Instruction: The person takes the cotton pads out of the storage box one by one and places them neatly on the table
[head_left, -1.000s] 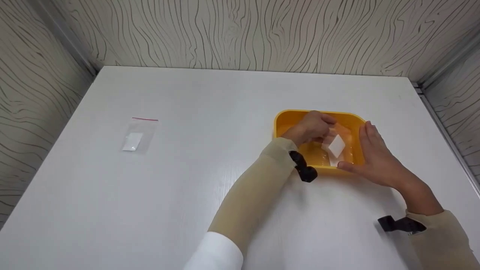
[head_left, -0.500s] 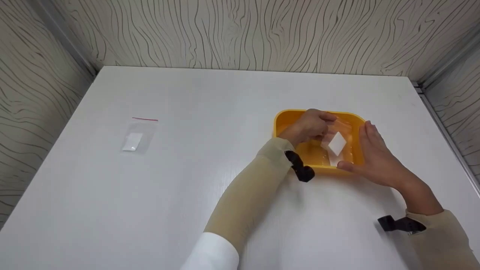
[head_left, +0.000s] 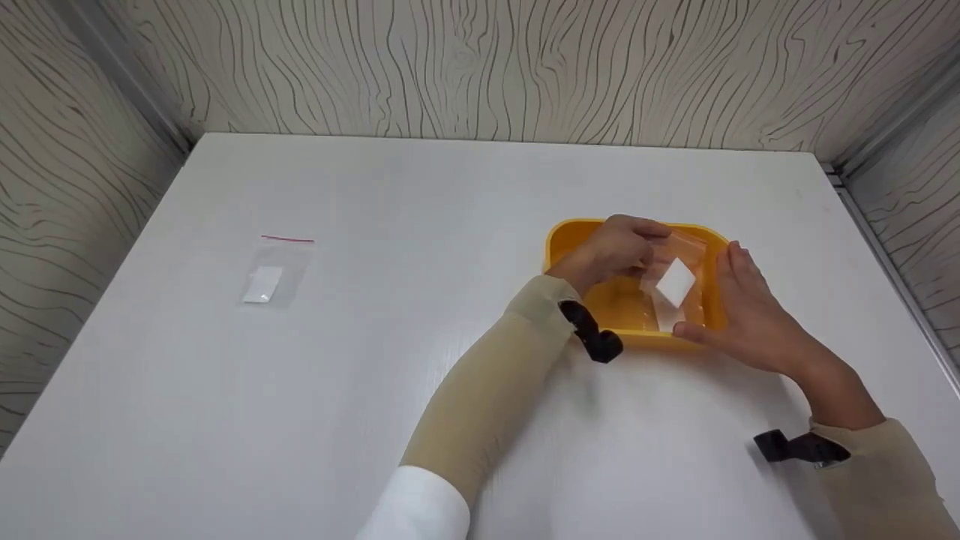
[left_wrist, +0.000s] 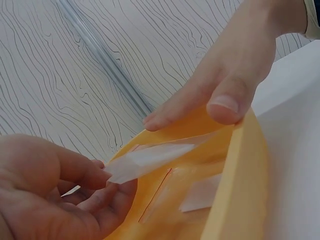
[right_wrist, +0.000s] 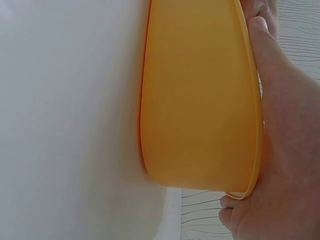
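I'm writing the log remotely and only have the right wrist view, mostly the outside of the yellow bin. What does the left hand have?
Observer: The left hand pinches a clear bag with a white piece in it.
Operator: Is anything else inside the yellow bin?
Observer: Yes, the left wrist view shows a second bag in there, below the pinched one, with a red line along one edge.
Operator: And elsewhere on the table?
Observer: In the head view, a separate bag lies well to the left of the bin, apart from it.
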